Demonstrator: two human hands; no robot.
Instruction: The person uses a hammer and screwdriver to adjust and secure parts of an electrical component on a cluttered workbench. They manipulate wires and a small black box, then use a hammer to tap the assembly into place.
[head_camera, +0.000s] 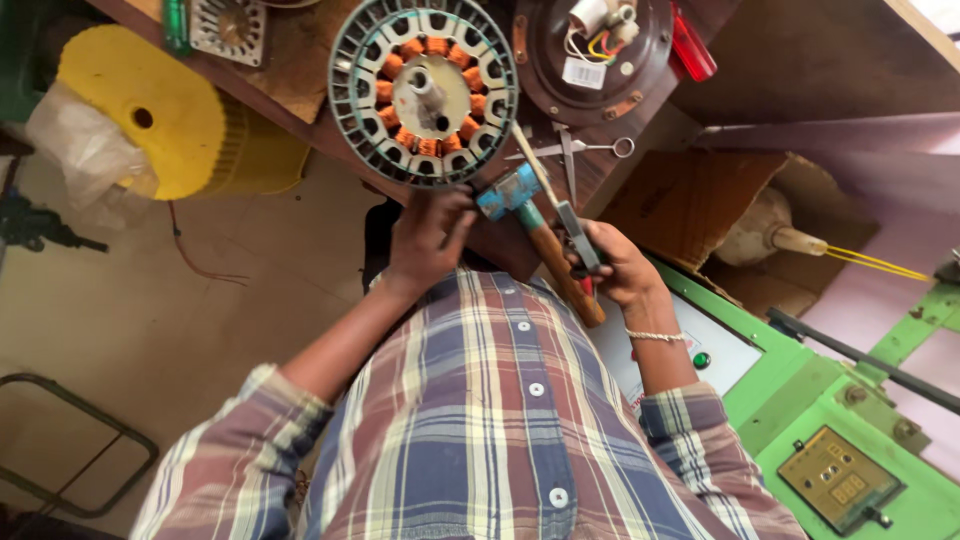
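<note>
Here the right hand (612, 262) was clamped around a hammer (540, 232), gripping the wooden handle low down so that the blue head sat up near the edge of the bench (300, 85); the same fist also pinched a thin pale rod (533, 165) that slanted up toward the round motor core (424, 92), probably kept there so both tools stayed ready in one grip. The left hand (432, 235) was closed in a loose curl just below the core, its fingertips (455, 205) right beside the hammer head, though whether they pressed on the head or on something small could not be told. The core lay flat on the bench directly above both hands, its ring of orange copper windings facing up around a short central shaft, which seemed a sensible way to keep the slots open to reach. Just to its right rested a dark round motor cover (590, 55) with a knot of coloured wires, and a red-handled tool (690, 48) lay beside that. A pair of scissors (570, 150) sat on the bench near the rod, within easy reach. Farther out, a yellow drum (160, 110) stood on the floor at the left, and a green machine (840, 440) with a small display panel stood at the right, close beside the plaid sleeve.
</note>
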